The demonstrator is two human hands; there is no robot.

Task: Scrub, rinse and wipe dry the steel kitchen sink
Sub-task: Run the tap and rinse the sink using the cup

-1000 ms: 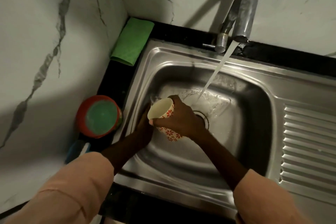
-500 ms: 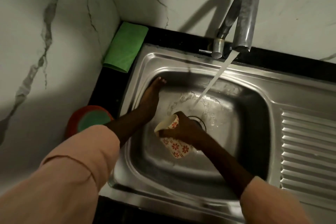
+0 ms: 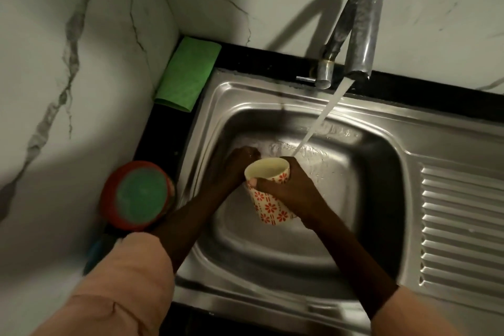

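The steel sink (image 3: 272,248) fills the middle of the view, its basin wet. Water runs from the curved steel tap (image 3: 360,35) in a slanted stream into the basin just behind the cup. My right hand (image 3: 289,188) grips a white cup with red flower prints (image 3: 268,199), held upright over the basin, mouth up. My left hand (image 3: 231,169) is low in the basin to the left of the cup, against the left wall; its fingers are in shadow and look loosely bent, holding nothing that I can see.
A folded green cloth (image 3: 188,73) lies on the black counter at the sink's back left corner. A red round tub with a green scrub pad (image 3: 139,195) sits left of the sink. The ribbed drainboard (image 3: 461,226) lies to the right. Marble walls close off left and back.
My right hand has raised the cup from a tilted, low position to upright near the stream. My left hand has drawn back from the basin's upper left wall to beside the cup.
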